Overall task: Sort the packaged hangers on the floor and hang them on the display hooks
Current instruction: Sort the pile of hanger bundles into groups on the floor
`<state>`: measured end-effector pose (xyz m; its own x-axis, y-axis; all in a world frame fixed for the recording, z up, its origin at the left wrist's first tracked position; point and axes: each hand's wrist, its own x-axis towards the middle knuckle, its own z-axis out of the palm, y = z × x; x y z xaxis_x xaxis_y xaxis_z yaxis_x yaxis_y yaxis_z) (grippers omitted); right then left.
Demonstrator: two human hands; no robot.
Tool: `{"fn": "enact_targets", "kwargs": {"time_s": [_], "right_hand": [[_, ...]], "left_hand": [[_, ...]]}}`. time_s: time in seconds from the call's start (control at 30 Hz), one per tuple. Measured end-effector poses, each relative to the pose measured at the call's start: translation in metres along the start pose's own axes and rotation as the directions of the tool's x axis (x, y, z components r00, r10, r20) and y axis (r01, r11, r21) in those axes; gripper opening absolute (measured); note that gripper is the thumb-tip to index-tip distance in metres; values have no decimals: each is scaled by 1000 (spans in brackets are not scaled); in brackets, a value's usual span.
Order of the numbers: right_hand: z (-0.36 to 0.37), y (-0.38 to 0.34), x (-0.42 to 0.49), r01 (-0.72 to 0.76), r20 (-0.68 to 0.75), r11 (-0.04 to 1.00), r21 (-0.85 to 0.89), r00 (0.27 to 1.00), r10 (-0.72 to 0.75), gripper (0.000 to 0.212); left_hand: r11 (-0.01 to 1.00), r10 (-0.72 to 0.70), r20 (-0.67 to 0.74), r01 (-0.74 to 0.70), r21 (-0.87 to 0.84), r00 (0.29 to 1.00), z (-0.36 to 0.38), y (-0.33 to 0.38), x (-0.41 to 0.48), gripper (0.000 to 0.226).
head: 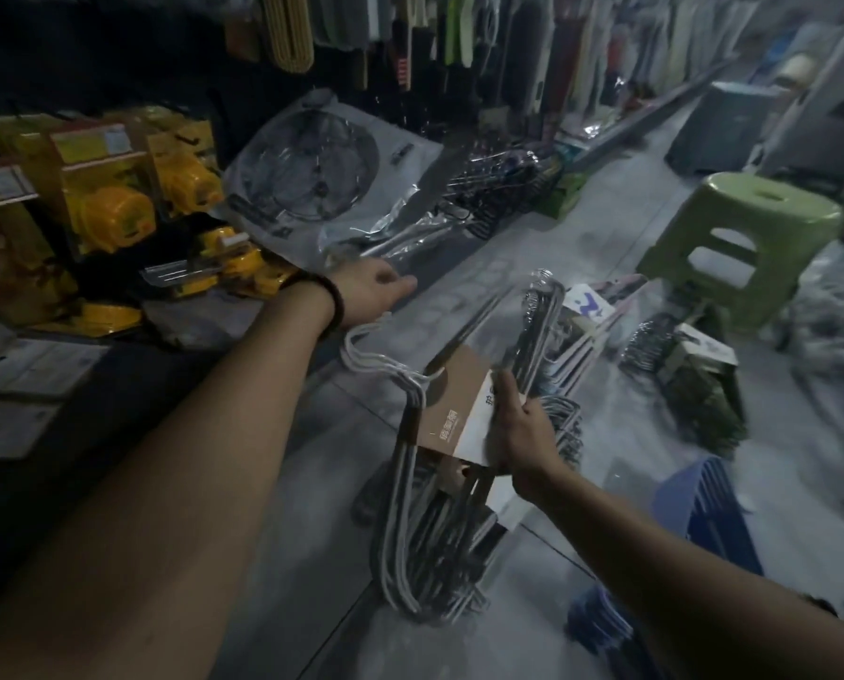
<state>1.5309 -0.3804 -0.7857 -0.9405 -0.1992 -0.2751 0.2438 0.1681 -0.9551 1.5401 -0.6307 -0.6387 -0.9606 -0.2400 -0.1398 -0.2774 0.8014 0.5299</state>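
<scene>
Here, right hand [520, 434] grips the hanger pack [452, 409].

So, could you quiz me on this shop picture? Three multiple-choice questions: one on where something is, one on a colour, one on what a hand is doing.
1. Where does the plastic stool stand?
A. On the floor, ahead and to the person's right
B. On a shelf at the left
C. Under the person's left arm

2. What colour are the packaged goods at the far left?
A. Red
B. Yellow
C. White

3. What is the right hand doing?
A. Lying flat on the floor
B. Gripping a hanger bundle by its cardboard sleeve
C. Lifting the stool

Answers:
1 A: the stool's legs rest on the grey floor at the right.
2 B: the packs and their contents are bright yellow.
3 B: the fingers curl round the sleeve's edge.
</scene>
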Motion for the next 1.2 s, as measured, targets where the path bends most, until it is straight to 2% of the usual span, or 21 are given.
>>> {"fn": "enact_targets", "kwargs": {"time_s": [0.07, 0.13, 0.23, 0.3, 0.43, 0.5, 0.57, 0.63, 0.7, 0.77, 0.83, 0.9, 0.97, 1.07, 1.2], "right_hand": [[-7, 16, -5, -142, -49, 988, 55, 988, 145, 79], [-11, 31, -14, -237, -104, 969, 65, 964, 243, 73], [-17, 48, -19, -308, -173, 951, 35, 935, 309, 66], [-21, 53, -14, -353, -209, 936, 6, 915, 346, 70], [-27, 55, 11, -446, -207, 885, -133, 886, 415, 73], [-30, 55, 19, -425, -177, 864, -271, 904, 390, 75], [-33, 57, 26, -342, -169, 832, -438, 940, 297, 79], [-36, 60, 32, -268, -153, 784, -559, 963, 220, 78], [-40, 62, 34, -253, -156, 734, -630, 967, 199, 77], [-44, 64, 32, -229, -133, 714, -662, 973, 189, 83], [-52, 70, 30, -199, -124, 733, -650, 980, 156, 90], [-61, 70, 28, -170, -144, 723, -670, 985, 98, 83], [-72, 60, 24, -139, -166, 709, -691, 986, 31, 74], [-99, 36, 3, -137, -209, 741, -658, 978, -5, 64], [-168, 9, -90, -341, -331, 684, -645, 931, 153, 51]], "left_hand": [[997, -54, 57, 57, -45, 997, 36, -5, 7, 39], [984, -114, 139, 132, -123, 984, 82, -13, 9, 41], [943, -221, 106, 240, -230, 969, 134, -29, 11, 63], [921, -271, 63, 278, -274, 960, 157, -36, 15, 61], [925, -196, 149, 233, -300, 969, 184, -32, 10, 55], [960, -144, 135, 172, -223, 980, 194, -37, 12, 63], [978, -137, 176, 161, -129, 975, 202, -43, 12, 76], [980, -125, 209, 153, -125, 970, 208, -46, 7, 81], [979, -120, 156, 143, -148, 980, 218, -51, 6, 76], [981, -128, 47, 133, -141, 991, 227, -52, 3, 68], [994, -105, -59, 104, -28, 993, 232, -45, -1, 61], [995, -21, -132, 33, 92, 991, 234, -30, -10, 51], [989, 32, -138, -12, 145, 990, 231, -5, -27, 38], [997, 22, -16, -21, 69, 1000, 224, 46, -69, 26], [987, -40, 269, 81, -142, 962, 210, 119, -170, 20]]}}
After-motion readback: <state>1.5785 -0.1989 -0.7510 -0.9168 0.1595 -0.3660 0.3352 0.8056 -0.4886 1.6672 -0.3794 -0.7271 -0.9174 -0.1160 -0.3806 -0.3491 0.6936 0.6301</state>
